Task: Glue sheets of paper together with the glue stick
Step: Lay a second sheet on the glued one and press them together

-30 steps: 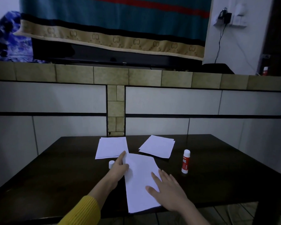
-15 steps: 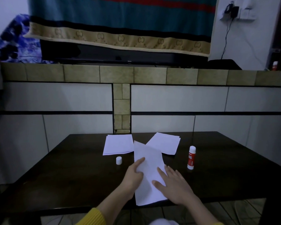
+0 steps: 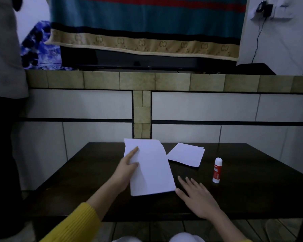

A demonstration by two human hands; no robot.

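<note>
- Paper sheet [image 3: 150, 168] lifted over the bench [image 3: 87, 172] centre, pinched at its left edge by the left hand [image 3: 126, 170].
- Right hand [image 3: 198, 198] flat, fingers spread, near its right corner.
- Glue stick [image 3: 217, 170] upright, right.

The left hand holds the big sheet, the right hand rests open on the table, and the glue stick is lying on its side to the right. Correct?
Not quite: the head view shows the glue stick standing upright, not lying down. The rest holds: left hand on the big sheet, right hand open on the table.
</note>
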